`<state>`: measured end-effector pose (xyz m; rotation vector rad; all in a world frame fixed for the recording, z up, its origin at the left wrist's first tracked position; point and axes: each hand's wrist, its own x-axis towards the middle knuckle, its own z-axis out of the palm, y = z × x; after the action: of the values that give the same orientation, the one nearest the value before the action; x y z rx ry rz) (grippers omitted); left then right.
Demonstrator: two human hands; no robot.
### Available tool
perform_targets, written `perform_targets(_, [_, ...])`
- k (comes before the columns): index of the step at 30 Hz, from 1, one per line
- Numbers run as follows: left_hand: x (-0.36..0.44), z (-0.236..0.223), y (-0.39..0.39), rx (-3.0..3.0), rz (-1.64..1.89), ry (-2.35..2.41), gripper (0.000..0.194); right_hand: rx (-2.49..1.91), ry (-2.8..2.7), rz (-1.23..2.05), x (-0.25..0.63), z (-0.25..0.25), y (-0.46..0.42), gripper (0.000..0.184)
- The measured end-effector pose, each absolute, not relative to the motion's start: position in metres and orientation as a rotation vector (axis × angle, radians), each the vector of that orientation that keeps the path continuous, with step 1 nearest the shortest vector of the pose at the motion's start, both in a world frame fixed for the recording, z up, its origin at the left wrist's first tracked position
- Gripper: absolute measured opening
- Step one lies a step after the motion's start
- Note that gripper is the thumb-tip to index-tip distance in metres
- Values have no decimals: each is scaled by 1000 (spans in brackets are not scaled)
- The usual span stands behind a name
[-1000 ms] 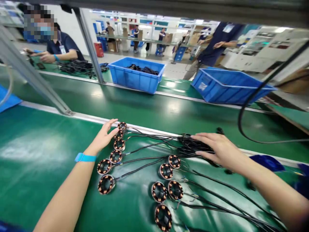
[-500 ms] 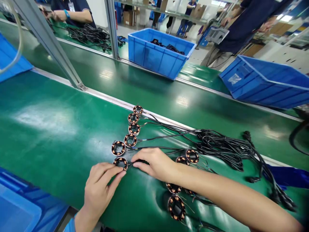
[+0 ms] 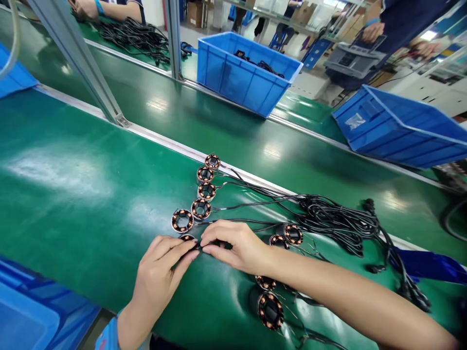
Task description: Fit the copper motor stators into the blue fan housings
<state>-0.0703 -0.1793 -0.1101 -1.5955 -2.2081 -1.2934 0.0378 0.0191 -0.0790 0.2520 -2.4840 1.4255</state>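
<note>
Pinching the black cable [image 3: 215,242] with the right hand [image 3: 241,245], touching the nearest coil ring [image 3: 187,237] on the green bench [image 3: 91,228] with the left hand [image 3: 160,267], without clearly showing any grip there, ideally keeping the pull gentle.

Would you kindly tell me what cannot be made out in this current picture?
In the head view:
Round copper-and-black coil ring: mostly hidden by the left hand.
Another such ring: partly behind the right forearm.
Far-right blue plastic crate: cut off by the right edge.
</note>
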Motion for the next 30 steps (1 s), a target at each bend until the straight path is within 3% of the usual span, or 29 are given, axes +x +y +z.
perform_targets(30, [-79, -107, -183, -1558, -1550, -2502, 8, 158, -2601, 1227, 35, -80, 15, 12])
